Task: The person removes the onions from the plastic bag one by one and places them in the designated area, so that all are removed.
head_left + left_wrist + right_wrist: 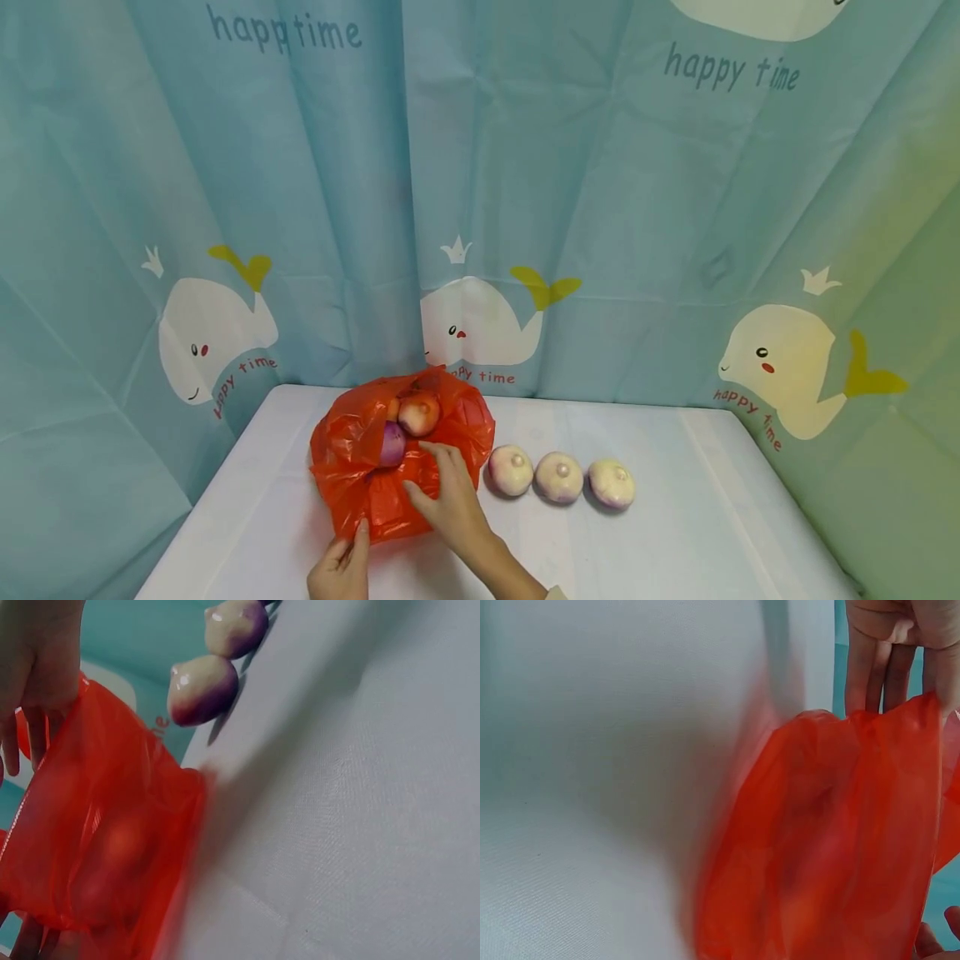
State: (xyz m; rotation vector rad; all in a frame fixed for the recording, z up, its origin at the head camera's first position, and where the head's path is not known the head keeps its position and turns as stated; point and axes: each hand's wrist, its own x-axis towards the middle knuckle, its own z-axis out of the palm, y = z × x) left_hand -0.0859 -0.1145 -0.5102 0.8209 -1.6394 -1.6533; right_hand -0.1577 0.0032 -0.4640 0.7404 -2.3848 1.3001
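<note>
A crinkled red plastic bag (390, 508) stands with its mouth open toward the back of the table. Inside its mouth show a purple round vegetable (392, 446) and a pale bulb (418, 415) tinted red; an orange bit beside them is too small to tell. At the bag's near left edge my left hand (341, 571) pinches the plastic between thumb and fingers. My right hand (453, 504) is over the bag's near right side, thumb and fingers spread apart. In the left wrist view, the right hand (45, 667) is at the bag's edge, its fingers partly hidden by the red plastic.
Right of the bag, three white-and-purple onion-like bulbs (558, 477) sit in a row on the white table (690, 533). A blue curtain (630, 208) printed with whales hangs behind the table and along both sides.
</note>
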